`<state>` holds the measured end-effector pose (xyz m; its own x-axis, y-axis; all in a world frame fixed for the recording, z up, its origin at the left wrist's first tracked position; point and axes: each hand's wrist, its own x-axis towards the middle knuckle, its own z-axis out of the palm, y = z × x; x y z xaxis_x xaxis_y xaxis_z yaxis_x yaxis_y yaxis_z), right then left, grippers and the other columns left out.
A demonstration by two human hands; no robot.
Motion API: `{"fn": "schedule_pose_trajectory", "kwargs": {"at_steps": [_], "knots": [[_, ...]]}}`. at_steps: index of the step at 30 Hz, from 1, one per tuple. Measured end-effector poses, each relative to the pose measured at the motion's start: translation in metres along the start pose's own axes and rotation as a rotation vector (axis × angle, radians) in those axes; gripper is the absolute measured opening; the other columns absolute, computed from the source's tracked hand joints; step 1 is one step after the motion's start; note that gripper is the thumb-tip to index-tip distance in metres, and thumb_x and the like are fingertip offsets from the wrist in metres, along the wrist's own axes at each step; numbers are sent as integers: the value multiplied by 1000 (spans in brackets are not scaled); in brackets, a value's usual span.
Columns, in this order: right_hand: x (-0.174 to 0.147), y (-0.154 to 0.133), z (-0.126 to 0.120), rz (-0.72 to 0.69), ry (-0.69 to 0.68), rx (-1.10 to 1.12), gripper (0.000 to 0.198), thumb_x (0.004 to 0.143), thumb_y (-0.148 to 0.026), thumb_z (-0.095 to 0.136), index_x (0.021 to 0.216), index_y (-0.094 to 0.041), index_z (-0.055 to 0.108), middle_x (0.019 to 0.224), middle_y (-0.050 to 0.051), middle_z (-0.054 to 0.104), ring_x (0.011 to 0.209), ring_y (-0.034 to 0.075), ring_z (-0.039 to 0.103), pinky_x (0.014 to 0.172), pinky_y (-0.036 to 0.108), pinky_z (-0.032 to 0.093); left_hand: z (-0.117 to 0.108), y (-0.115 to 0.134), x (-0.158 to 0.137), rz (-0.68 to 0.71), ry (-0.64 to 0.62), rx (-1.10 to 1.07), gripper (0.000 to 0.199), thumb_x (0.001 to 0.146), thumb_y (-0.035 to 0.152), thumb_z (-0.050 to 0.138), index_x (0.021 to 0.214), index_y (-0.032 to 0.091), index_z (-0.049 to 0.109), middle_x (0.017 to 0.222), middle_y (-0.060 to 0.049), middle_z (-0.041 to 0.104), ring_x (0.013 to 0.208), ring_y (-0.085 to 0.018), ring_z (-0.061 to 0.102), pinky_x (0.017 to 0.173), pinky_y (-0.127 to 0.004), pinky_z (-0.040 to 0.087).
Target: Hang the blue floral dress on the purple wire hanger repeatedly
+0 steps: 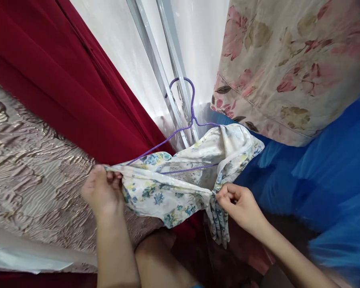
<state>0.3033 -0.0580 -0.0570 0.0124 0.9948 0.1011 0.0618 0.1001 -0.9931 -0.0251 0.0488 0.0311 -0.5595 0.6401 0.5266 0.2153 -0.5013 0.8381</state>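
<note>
A white garment with blue and yellow flowers (180, 182) hangs partly over a purple wire hanger (189, 116). My left hand (103, 192) pinches the garment's left end, where the hanger's left arm goes under the cloth. My right hand (238, 202) grips the bunched cloth at the garment's lower right. The hanger's hook points up in front of a white window frame. Part of the hanger's bottom bar shows across the cloth; its right shoulder is hidden under the fabric.
A dark red curtain (63, 80) hangs at the left. Below it lies a shiny beige quilted cover (27, 160). A floral pink and cream cloth (288, 68) hangs at the upper right above blue fabric (318, 172). A metal window frame (168, 80) stands behind.
</note>
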Motion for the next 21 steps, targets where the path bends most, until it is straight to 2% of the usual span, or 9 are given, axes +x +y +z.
{"fn": "schedule_pose_trajectory", "kwargs": {"at_steps": [3, 6, 8, 9, 12, 15, 18, 20, 21], "knots": [[-9, 19, -3, 39, 9, -39, 15, 78, -20, 60, 65, -19, 54, 50, -7, 40, 49, 10, 35, 52, 24, 29, -3, -33, -46, -139, -77, 4, 55, 82, 59, 67, 65, 20, 33, 52, 8, 35, 49, -5, 39, 49, -18, 40], [-14, 39, -11, 79, 31, -64, 17, 78, -22, 60, 63, -19, 53, 52, -6, 41, 50, 10, 36, 52, 25, 27, 13, -54, -108, -265, -200, -13, 52, 82, 61, 65, 65, 19, 40, 54, 6, 41, 48, -7, 40, 46, -20, 38], [-17, 52, -19, 106, 31, -82, 19, 79, -24, 60, 62, -19, 52, 52, -6, 41, 50, 10, 36, 52, 25, 27, 29, -56, -147, -326, -283, -21, 46, 84, 57, 66, 67, 17, 49, 58, 4, 48, 52, -9, 45, 49, -21, 40], [-18, 58, -23, 119, 33, -92, 21, 80, -25, 60, 62, -19, 51, 53, -6, 41, 50, 10, 36, 51, 25, 27, 37, -53, -164, -353, -360, -23, 42, 86, 53, 65, 69, 17, 53, 60, 3, 49, 55, -10, 47, 52, -21, 40], [-24, 72, -31, 142, 56, -143, 21, 81, -25, 60, 63, -18, 53, 54, -5, 44, 52, 11, 39, 52, 25, 29, 62, -30, -198, -375, -712, -5, 30, 95, 41, 58, 78, 16, 62, 66, 1, 55, 64, -13, 55, 63, -23, 45], [-30, 81, -37, 150, 57, -237, 18, 81, -25, 60, 65, -18, 58, 56, -2, 52, 53, 14, 46, 53, 26, 34, 82, -1, -214, -271, -1001, 12, 24, 99, 34, 52, 86, 18, 65, 77, -2, 63, 75, -16, 61, 72, -25, 46], [-35, 83, -42, 164, 34, -321, 15, 80, -27, 61, 67, -19, 63, 59, 0, 60, 55, 18, 53, 56, 28, 41, 93, 16, -221, -151, -1095, -2, 23, 100, 31, 50, 86, 18, 64, 81, -3, 65, 80, -17, 62, 76, -26, 46], [-37, 78, -46, 140, 23, -324, 9, 77, -25, 62, 77, -19, 69, 71, 3, 68, 65, 21, 61, 64, 30, 47, 94, 21, -223, -135, -1070, -22, 21, 100, 30, 50, 88, 19, 63, 81, -3, 65, 78, -16, 62, 75, -25, 46], [-39, 74, -47, 113, 3, -303, 14, 76, -22, 62, 85, -19, 71, 80, 4, 71, 74, 23, 64, 71, 32, 50, 94, 22, -224, -133, -1052, -25, 20, 100, 30, 50, 89, 18, 63, 81, -3, 65, 77, -16, 62, 74, -25, 46]]}}
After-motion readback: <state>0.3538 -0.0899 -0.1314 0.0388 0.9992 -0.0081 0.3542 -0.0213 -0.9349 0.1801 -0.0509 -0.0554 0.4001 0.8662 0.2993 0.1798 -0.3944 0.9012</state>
